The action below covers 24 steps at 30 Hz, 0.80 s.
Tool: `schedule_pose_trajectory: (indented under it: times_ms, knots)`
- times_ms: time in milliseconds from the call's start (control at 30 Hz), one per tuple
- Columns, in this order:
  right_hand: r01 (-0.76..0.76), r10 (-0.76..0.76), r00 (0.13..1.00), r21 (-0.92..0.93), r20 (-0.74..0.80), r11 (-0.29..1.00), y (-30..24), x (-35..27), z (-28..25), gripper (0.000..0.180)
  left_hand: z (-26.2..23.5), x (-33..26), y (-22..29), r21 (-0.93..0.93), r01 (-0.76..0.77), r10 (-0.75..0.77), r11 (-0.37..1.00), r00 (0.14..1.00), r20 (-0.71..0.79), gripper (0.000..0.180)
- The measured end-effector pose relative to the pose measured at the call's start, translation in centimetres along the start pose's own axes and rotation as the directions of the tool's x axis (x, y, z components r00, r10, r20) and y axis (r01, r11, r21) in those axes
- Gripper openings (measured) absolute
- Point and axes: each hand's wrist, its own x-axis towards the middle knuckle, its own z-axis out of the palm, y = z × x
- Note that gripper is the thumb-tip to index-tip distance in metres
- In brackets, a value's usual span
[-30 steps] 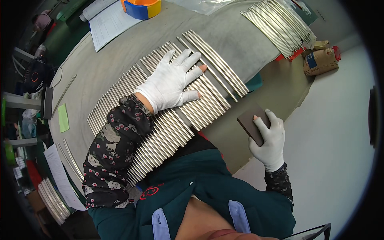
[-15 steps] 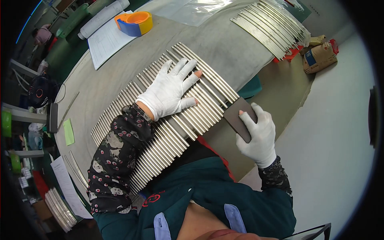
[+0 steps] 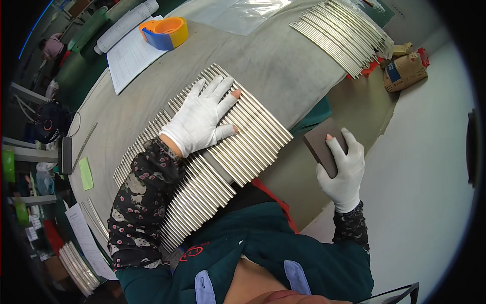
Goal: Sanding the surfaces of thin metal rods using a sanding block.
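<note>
Many shiny metal rods point(image 3: 258, 126) lie side by side in a row across the grey table, their near ends stepped along the table edge. My left hand point(image 3: 200, 116), in a white glove with bare thumb and forefinger tips, rests on them with its fingers spread. To the right, off the table edge, my gloved right hand point(image 3: 344, 169) grips a flat dark grey-brown block point(image 3: 324, 147) between thumb and fingers. A gap separates the block from the rod ends.
A second batch of rods point(image 3: 339, 38) lies at the far right, beside a paper sack point(image 3: 405, 71). An orange and blue tape dispenser point(image 3: 164, 33) sits on papers point(image 3: 131, 61) at the back left. A green note point(image 3: 86, 173) and a loose rod point(image 3: 84, 147) are on the left.
My right hand has drawn the block rightward, away from the rod ends. My left hand has shifted left, and the rods under it now lie closer together with their right ends more even.
</note>
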Motion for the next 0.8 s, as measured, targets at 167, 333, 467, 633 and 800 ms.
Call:
schedule_pose_trajectory:
  times_ms: [167, 333, 467, 633, 800]
  knots:
    - [0.035, -0.033, 0.998, 0.028, -0.053, 0.999, -0.2, 0.9, 0.3, 0.059, -0.8, -1.0, -2.0, -0.046, 0.042, -0.045, 0.998, 0.998, -0.053, 0.075]
    - [0.044, -0.043, 0.998, 0.042, -0.035, 0.998, -1.0, 1.5, 0.2, 0.057, 0.1, 1.2, -2.3, -0.012, 0.054, -0.054, 0.998, 0.998, -0.035, 0.072]
    - [0.058, -0.055, 0.998, 0.068, -0.039, 0.996, -1.2, 1.9, 0.6, 0.057, 0.2, 2.4, -2.1, 0.014, 0.057, -0.057, 0.998, 0.998, 0.016, 0.07]
    - [0.079, -0.077, 0.997, 0.059, -0.024, 0.995, -1.4, 2.6, 1.1, 0.058, 0.3, 3.0, -2.1, 0.003, 0.066, -0.066, 0.998, 0.998, 0.013, 0.069]
    - [0.096, -0.096, 0.995, 0.032, 0.024, 0.995, -2.1, 4.0, 2.2, 0.057, 0.4, 3.1, -1.9, -0.005, 0.057, -0.057, 0.998, 0.998, 0.018, 0.068]
